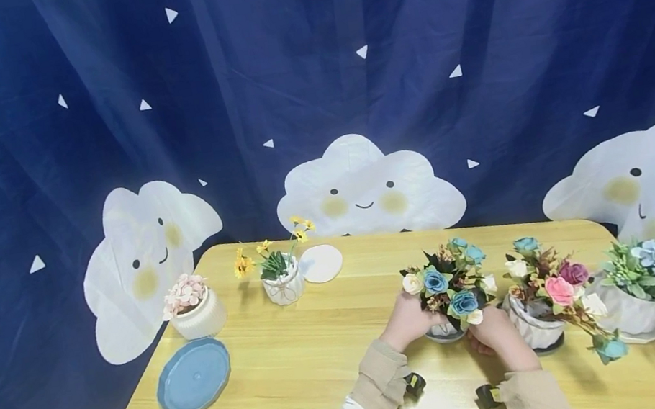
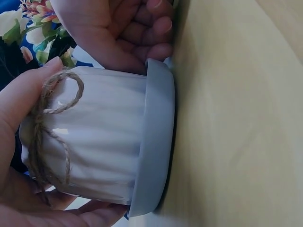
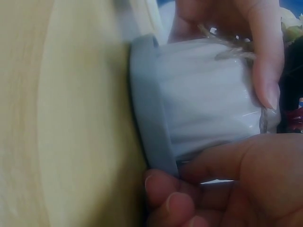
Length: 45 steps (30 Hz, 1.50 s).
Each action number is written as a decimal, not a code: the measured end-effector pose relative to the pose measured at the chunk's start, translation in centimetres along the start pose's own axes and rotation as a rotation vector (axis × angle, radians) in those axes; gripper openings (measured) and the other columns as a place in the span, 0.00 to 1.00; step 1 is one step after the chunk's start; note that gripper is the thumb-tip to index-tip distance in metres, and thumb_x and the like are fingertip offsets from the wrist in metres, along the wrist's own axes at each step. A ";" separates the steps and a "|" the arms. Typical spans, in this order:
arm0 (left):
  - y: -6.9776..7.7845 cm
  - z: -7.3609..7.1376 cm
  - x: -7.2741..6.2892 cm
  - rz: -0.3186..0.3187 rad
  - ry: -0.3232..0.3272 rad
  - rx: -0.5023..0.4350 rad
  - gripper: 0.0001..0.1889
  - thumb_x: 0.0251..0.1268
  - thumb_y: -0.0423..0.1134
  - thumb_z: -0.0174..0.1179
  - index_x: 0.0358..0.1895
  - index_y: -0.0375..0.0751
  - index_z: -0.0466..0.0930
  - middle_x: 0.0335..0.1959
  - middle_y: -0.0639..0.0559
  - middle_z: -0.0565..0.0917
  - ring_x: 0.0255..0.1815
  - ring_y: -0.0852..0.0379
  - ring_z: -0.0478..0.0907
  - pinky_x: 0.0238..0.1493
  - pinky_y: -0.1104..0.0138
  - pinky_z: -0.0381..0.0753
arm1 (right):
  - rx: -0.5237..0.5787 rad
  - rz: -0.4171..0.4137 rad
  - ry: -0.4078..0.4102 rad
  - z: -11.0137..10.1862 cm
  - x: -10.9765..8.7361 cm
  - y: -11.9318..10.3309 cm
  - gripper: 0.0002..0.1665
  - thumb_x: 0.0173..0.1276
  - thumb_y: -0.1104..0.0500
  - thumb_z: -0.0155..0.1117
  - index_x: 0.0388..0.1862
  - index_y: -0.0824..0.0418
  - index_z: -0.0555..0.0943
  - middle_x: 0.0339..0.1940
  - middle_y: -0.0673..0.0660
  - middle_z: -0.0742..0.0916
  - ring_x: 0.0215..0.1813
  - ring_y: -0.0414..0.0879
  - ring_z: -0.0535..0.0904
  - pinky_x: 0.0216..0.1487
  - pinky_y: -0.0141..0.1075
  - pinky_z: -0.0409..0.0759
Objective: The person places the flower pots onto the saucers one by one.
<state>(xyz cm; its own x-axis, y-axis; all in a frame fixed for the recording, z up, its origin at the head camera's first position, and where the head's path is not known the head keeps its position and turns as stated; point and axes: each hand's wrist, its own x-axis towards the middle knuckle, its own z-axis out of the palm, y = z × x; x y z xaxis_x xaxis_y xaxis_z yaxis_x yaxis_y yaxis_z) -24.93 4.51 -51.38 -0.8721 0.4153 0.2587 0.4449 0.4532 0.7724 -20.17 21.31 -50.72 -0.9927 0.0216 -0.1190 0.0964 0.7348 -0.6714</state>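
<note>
A white ribbed flowerpot (image 2: pixel 104 127) with a twine bow (image 2: pixel 66 97) stands on a shallow grey saucer (image 2: pixel 158 137) on the table. Blue and cream artificial roses (image 1: pixel 450 285) fill it. My left hand (image 1: pixel 410 321) grips the pot from the left, its thumb near the twine and its fingers round the far side. On the other side, my right hand (image 1: pixel 493 330) pinches the saucer's edge low down, thumb against the pot's base and the other fingers curled, as the right wrist view shows. Flowers hide most of the pot in the head view.
Right of my hands stand a pot of pink and purple roses (image 1: pixel 536 328) and a pale blue hydrangea pot (image 1: pixel 632 311). Farther left are a blue tray (image 1: pixel 193 376), a pink-flowered pot (image 1: pixel 201 316), a yellow-flowered pot (image 1: pixel 285 285) and a white disc (image 1: pixel 321 264).
</note>
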 end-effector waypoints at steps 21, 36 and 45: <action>-0.8 -1.4 0.1 0.053 -0.156 -0.090 0.42 0.46 0.37 0.76 0.69 0.48 0.66 0.64 0.53 0.74 0.64 0.56 0.70 0.67 0.63 0.66 | 0.073 0.058 -0.018 -0.5 -0.2 -0.3 0.23 0.69 0.64 0.47 0.16 0.70 0.78 0.08 0.55 0.79 0.10 0.44 0.76 0.13 0.35 0.77; -1.0 -5.1 -0.5 -0.010 -0.336 -0.034 0.35 0.53 0.44 0.72 0.66 0.45 0.69 0.56 0.50 0.79 0.54 0.57 0.76 0.57 0.64 0.76 | 0.096 0.067 0.002 -2.8 -1.3 -1.8 0.11 0.58 0.68 0.51 0.20 0.71 0.77 0.09 0.54 0.78 0.11 0.44 0.76 0.16 0.36 0.80; -0.9 -7.7 -1.4 -0.163 -0.303 0.083 0.39 0.55 0.54 0.69 0.65 0.35 0.68 0.60 0.39 0.76 0.58 0.43 0.75 0.57 0.55 0.76 | 0.037 0.002 0.017 -4.3 -2.0 -2.5 0.21 0.71 0.61 0.46 0.22 0.69 0.79 0.13 0.55 0.81 0.15 0.47 0.78 0.17 0.39 0.80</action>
<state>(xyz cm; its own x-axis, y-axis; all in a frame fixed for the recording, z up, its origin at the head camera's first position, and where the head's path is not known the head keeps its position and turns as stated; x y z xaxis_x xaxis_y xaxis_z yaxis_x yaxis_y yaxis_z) -25.64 -2.55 -47.94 -0.8385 0.5419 -0.0578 0.3307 0.5903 0.7364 -18.69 22.29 -45.65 -0.9935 0.0343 -0.1081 0.1004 0.7091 -0.6979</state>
